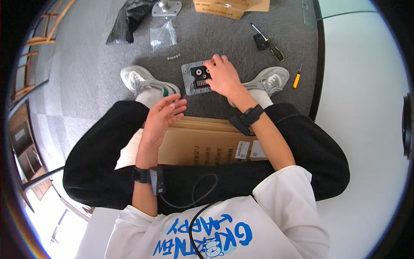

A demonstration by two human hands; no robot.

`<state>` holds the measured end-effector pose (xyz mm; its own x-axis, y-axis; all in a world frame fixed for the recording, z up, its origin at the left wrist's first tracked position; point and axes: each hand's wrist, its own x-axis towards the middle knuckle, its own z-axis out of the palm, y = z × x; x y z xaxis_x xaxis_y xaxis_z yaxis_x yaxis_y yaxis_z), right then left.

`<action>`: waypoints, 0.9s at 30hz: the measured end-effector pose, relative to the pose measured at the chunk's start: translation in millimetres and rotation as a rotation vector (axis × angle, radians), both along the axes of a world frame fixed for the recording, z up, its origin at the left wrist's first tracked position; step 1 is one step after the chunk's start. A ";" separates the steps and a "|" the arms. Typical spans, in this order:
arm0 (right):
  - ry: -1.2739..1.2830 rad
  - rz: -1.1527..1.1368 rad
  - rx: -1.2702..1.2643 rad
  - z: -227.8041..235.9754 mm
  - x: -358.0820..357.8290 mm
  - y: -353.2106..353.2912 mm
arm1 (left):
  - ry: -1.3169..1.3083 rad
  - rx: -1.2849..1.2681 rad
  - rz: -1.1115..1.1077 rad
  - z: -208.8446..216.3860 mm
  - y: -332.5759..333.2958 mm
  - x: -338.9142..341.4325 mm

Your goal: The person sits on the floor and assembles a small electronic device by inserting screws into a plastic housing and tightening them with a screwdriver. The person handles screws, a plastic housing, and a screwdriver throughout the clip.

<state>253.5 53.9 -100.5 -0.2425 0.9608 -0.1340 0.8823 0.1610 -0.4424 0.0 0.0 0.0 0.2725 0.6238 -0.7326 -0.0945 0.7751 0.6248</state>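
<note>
On the grey carpet between my shoes lies a flat grey case [188, 82] with black inner parts, round white-centred pieces and a small block of light squares. My right hand [224, 77] reaches over its right side, with thumb and fingertips apart on or just above the parts. The palm hides that end of the case, and I see nothing held. My left hand [161, 114] hovers near the left shoe, palm partly turned up, fingers stretched and holding nothing. A short row of small white pieces [174, 56] lies left of the case.
A screwdriver [277, 52] rests by a black block [260, 42]; a yellow-handled screwdriver [296, 80] lies farther right. Beyond are a clear bag [163, 35], a black bag [129, 21], a metal plate [167, 8] and a carton [220, 7]. Flattened cardboard [194, 146] lies below my hands.
</note>
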 end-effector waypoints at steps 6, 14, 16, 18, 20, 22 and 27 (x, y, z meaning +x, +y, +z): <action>0.003 -0.063 0.114 -30.1 -20.0 1.7 | 0.022 0.019 0.097 -16.0 24.1 3.2; 0.047 -0.077 0.200 -41.2 -10.6 -8.3 | 0.491 0.137 0.096 -85.0 57.3 52.3; 0.070 -0.119 0.185 -40.5 -8.1 -15.0 | 0.532 0.144 0.091 -94.1 56.6 57.5; 0.109 -0.145 0.178 -39.6 -6.3 -16.6 | 0.527 0.126 0.089 -96.2 55.6 56.5; 0.124 -0.158 0.149 -37.2 -5.1 -13.2 | 0.517 0.112 0.084 -95.1 58.6 58.5; 0.114 -0.160 0.112 -33.6 -3.6 -10.3 | 0.485 0.106 0.082 -92.1 61.5 62.4; 0.100 -0.225 0.115 -28.1 -1.7 2.4 | 0.409 0.138 0.092 -77.3 87.2 71.5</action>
